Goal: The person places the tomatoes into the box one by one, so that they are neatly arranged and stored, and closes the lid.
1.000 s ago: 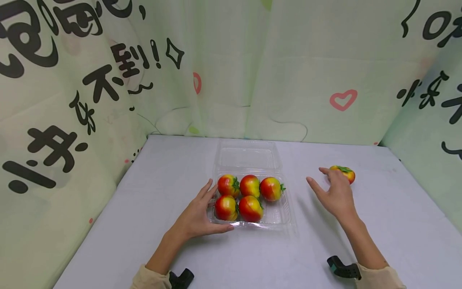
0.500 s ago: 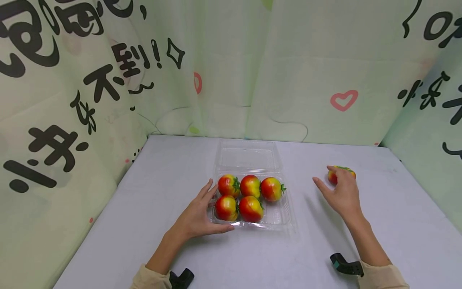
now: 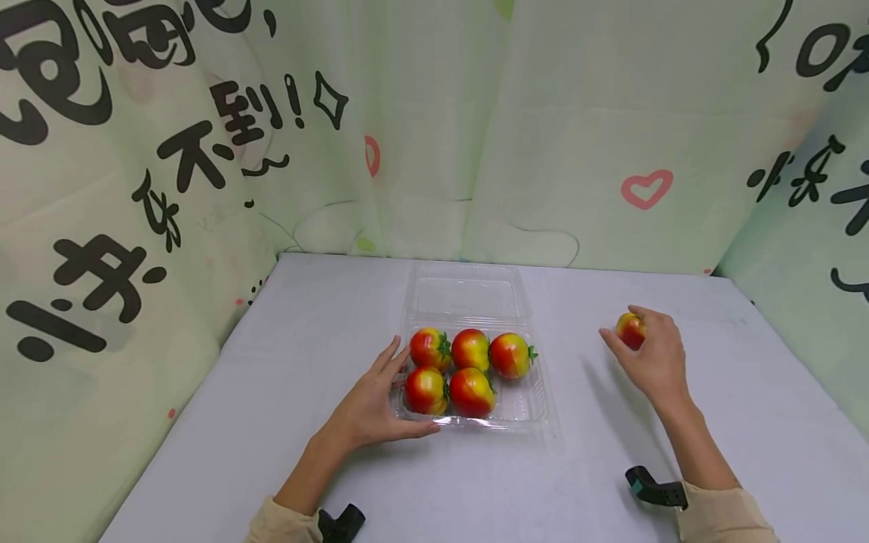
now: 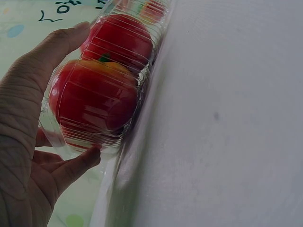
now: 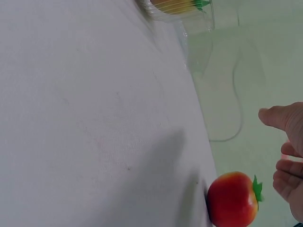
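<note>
My left hand (image 3: 372, 407) grips the near left corner of a clear plastic clamshell box (image 3: 519, 411), thumb along the front, fingers at the left side. Several red-and-yellow fruits with green leafy tops, such as the front left fruit (image 3: 425, 391), sit inside; the front right spot shows bare plastic. In the left wrist view, the thumb and fingers lie against the box wall around a fruit (image 4: 94, 94). To the right, my right hand (image 3: 657, 358) hovers with spread, slightly bent fingers over a loose fruit (image 3: 630, 332), partly hidden. In the right wrist view, this fruit (image 5: 232, 199) stands apart from the fingers.
The box's transparent lid (image 3: 466, 296) is folded back flat behind it. Both lie on a white-covered table (image 3: 577, 467). A pale green printed curtain (image 3: 557, 151) encloses the back and sides. Black cameras, such as the right one (image 3: 655, 489), sit on the wrists.
My right hand has moved slightly to the right, now over the loose fruit and covering more of its right side. The left hand, the box and the fruits in it stay in place.
</note>
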Demonstrator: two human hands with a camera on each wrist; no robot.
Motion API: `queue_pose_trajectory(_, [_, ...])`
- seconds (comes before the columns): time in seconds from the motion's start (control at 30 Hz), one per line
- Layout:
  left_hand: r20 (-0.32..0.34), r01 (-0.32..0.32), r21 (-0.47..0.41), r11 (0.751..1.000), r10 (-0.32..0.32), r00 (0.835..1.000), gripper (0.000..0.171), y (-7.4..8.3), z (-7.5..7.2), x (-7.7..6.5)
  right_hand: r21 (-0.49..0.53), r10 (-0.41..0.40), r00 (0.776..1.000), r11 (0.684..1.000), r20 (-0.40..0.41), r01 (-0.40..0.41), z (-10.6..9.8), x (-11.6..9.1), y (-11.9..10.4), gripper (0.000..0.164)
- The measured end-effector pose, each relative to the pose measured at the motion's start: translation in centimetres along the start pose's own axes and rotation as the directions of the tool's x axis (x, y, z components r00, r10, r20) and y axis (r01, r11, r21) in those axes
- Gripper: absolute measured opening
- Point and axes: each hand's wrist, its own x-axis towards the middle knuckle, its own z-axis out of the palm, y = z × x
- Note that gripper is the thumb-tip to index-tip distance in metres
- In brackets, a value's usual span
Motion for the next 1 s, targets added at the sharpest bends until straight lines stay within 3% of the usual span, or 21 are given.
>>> queue_pose_trajectory(0.27, [0.002,0.008,0.002,1.000,-0.008,1.000,0.114,0.0,0.0,0.0,-0.032,0.064,0.997,0.998,0.036,-0.063,-0.2,0.5,0.4,0.065])
queue_pose_trajectory(1.0, [0.006,0.019,-0.007,1.000,-0.019,1.000,0.114,0.0,0.0,0.0,-0.118,0.084,0.990,0.991,0.113,-0.070,0.0,1.6,3.4,0.075])
